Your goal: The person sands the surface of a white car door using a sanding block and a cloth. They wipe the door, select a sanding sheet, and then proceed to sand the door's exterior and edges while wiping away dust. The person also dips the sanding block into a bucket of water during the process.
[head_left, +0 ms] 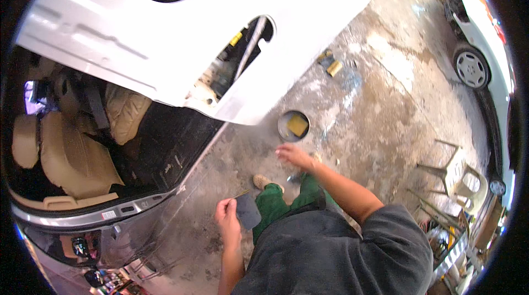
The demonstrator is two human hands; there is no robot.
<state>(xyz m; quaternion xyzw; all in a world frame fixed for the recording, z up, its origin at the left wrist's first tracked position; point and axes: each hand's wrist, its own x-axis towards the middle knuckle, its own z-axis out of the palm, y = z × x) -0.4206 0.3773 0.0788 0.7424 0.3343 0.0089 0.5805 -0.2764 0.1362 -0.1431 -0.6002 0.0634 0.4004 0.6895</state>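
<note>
- One dark grey sheet at three o'clock of your left hand, pinched between thumb and fingers; keep it flat, grip light.
- Right hand near the bucket, at its six o'clock; fingers blurred, so I can't tell if they're pinching anything.
- Yellow sponge inside the bucket, twelve o'clock from that hand: if you reach, go straight down.
- White car panel at ten o'clock; mind its edge.

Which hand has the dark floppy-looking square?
The left hand: its fingers and thumb grip the dark grey sheet at one edge. The blurred right hand is away from it, near the round container.
</note>
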